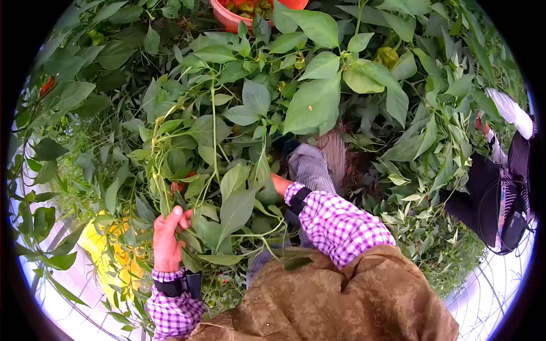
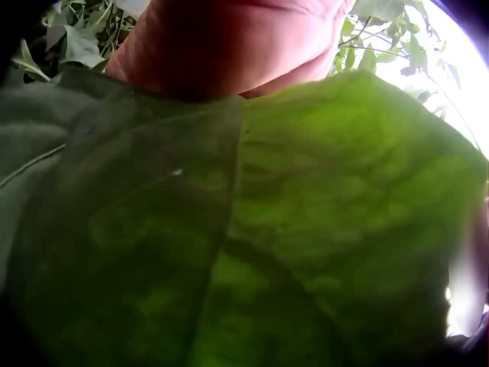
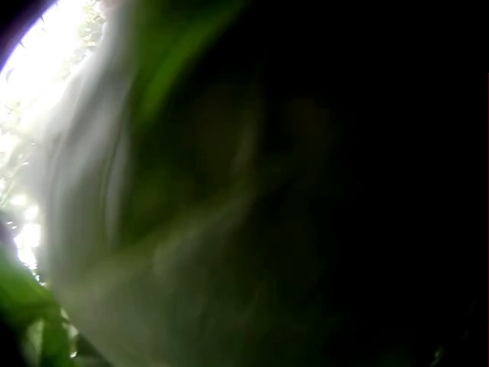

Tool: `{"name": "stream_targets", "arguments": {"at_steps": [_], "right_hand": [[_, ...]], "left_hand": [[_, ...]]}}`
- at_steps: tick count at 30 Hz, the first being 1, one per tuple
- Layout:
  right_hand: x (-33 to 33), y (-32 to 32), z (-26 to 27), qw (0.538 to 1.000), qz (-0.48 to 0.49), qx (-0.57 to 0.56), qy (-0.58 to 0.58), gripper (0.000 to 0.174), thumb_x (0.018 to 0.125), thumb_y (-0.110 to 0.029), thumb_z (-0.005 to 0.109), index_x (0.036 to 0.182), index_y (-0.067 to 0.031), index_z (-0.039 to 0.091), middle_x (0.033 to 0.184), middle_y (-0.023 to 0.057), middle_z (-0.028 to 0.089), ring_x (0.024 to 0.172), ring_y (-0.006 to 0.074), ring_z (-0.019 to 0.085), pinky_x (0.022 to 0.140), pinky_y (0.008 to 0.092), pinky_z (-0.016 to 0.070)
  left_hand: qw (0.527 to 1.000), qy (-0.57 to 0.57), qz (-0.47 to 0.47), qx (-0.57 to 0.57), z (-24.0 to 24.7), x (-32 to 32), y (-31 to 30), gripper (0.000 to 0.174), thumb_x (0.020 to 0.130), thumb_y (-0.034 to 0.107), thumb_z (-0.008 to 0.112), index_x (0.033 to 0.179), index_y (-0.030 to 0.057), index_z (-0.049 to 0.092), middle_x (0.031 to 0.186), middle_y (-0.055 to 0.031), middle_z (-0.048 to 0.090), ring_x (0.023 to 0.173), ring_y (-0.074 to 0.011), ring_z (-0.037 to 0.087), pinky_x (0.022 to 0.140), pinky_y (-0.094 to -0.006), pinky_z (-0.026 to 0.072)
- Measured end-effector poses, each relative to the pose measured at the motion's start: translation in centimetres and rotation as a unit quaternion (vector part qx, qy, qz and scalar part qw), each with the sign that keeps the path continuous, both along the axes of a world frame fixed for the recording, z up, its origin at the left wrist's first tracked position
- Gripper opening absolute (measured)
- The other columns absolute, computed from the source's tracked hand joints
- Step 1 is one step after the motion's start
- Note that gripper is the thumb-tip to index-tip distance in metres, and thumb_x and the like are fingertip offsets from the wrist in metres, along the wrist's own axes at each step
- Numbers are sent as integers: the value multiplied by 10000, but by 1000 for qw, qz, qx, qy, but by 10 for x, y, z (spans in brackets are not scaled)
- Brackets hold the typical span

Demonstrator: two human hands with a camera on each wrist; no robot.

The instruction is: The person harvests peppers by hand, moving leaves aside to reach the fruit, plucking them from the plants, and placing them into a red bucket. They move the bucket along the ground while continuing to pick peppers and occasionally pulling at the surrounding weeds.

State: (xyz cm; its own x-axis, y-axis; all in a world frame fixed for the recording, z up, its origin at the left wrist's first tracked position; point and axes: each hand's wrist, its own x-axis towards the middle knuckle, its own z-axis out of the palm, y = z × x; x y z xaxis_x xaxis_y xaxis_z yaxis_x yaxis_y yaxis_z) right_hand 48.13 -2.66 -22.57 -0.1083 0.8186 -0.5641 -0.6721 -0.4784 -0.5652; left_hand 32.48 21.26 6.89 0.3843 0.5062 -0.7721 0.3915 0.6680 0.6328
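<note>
A: What is the left hand [image 1: 169,238] doing?

B: Its thumb and fingers are curled round a green stem [image 1: 161,190]. A light pinch seems best there, since a hard tug could snap the branch.

A: And the right hand [image 1: 280,184]?

B: It reaches in among the leaves to the right of the left hand. Foliage hides its fingers, so I can't tell whether they grasp anything; its wrist view is just dark blur.

A: Where are the peppers?

B: Some red ones [image 1: 177,186] show just beyond the left fingertips, partly covered. More lie in the orange bucket [image 1: 227,21], well ahead of both hands.

A: Any advice?

B: Let 1 hand steady the stem while the other works close to it. I'd ease aside the broad leaf [image 2: 229,229] below the left hand's skin in its wrist view, not tear it.
</note>
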Motion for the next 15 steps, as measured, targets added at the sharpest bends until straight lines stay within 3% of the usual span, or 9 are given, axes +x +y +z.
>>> {"name": "stream_targets", "arguments": {"at_steps": [1, 3, 5, 6, 9, 11, 13, 14, 15], "right_hand": [[-43, -32, -71, 994, 14, 50, 96, 535, 942, -444, 492, 1289, -37, 497, 1255, 89, 558, 1086, 174, 546, 885, 296, 436], [-7, 56, 181, 994, 13, -97, -42, 543, 941, -410, 507, 1339, -46, 448, 1346, 121, 494, 1207, 232, 486, 976, 331, 407], [-26, 53, 195, 986, 72, -146, 26, 621, 929, -495, 490, 1357, -47, 436, 1394, 113, 446, 1236, 261, 456, 994, 358, 396], [-34, 52, 201, 988, 46, -145, 17, 659, 921, -534, 484, 1364, -50, 425, 1284, 61, 510, 1111, 190, 500, 840, 286, 420], [-24, 52, 215, 986, 45, -147, 67, 681, 923, -525, 490, 1381, -31, 389, 1328, 85, 491, 1215, 211, 453, 958, 301, 368], [-37, 47, 212, 996, 72, -45, -17, 632, 924, -492, 504, 1327, -14, 412, 1186, 128, 568, 1051, 211, 549, 911, 339, 430], [-41, 50, 245, 970, 148, -5, -190, 622, 915, -467, 531, 1315, -7, 410, 1119, 178, 584, 957, 237, 577, 843, 353, 463], [-40, 52, 261, 962, 157, 38, -221, 642, 892, -443, 576, 1326, -11, 381, 1082, 215, 580, 894, 262, 589, 806, 369, 467], [-42, 58, 274, 966, 140, 69, -204, 620, 870, -384, 586, 1230, 78, 383, 971, 235, 612, 948, 351, 579, 834, 415, 450]], "left_hand": [[1000, -5, 7, 2, 2, -8, 6, 309, 885, 233, 652, 636, 60, 596, 695, -35, 616, 748, -132, 594, 711, -276, 453], [1000, 9, -18, 16, 9, -25, 20, 335, 887, 263, 653, 636, 52, 578, 735, -41, 612, 685, -120, 547, 709, -278, 449], [999, 1, -24, 30, 7, -39, 30, 316, 886, 275, 654, 666, 62, 576, 707, -22, 588, 665, -109, 548, 671, -270, 458], [999, 32, -12, -13, 20, -34, 33, 283, 896, 270, 642, 704, 72, 580, 693, -4, 573, 605, -97, 541, 611, -252, 474], [997, 68, -8, 20, 13, -46, 45, 261, 913, 250, 618, 717, 83, 576, 706, -1, 595, 551, -84, 529, 559, -234, 482], [999, 35, -5, 35, 4, -52, 51, 233, 927, 225, 596, 746, 79, 600, 721, -2, 620, 540, -82, 533, 557, -233, 488], [999, 10, -32, 31, 3, -58, 58, 203, 934, 205, 584, 794, 65, 628, 734, -5, 638, 574, -86, 560, 570, -231, 484], [999, -5, -37, 15, -3, -67, 65, 146, 935, 169, 574, 876, 55, 645, 730, -1, 640, 600, -91, 578, 588, -226, 479], [999, 0, -36, 20, 2, -62, 62, 146, 935, 169, 574, 876, 55, 645, 730, -1, 640, 600, -91, 578, 588, -226, 479]]}}
